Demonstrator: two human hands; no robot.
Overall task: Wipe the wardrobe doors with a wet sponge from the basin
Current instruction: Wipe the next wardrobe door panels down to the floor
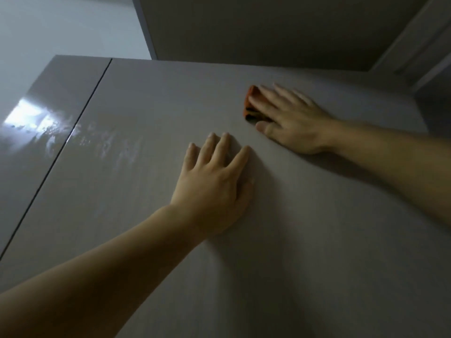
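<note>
**Sponge on upper wardrobe door, both hands up**

Right hand (292, 123) lies flat over the orange sponge (251, 101), fingers straight, pressing it to the wardrobe door (292, 240) near the door's top edge; thumb sits at the sponge's lower end. Left hand (214, 191) is open, palm and spread fingers flat on the same door, lower and to the left, apart from the sponge. Pale wet streaks (105, 145) cross the dark seam (73, 132) onto the neighbouring door (48, 106), which shows a glossy reflection. Ceiling (244, 25) above.
</note>
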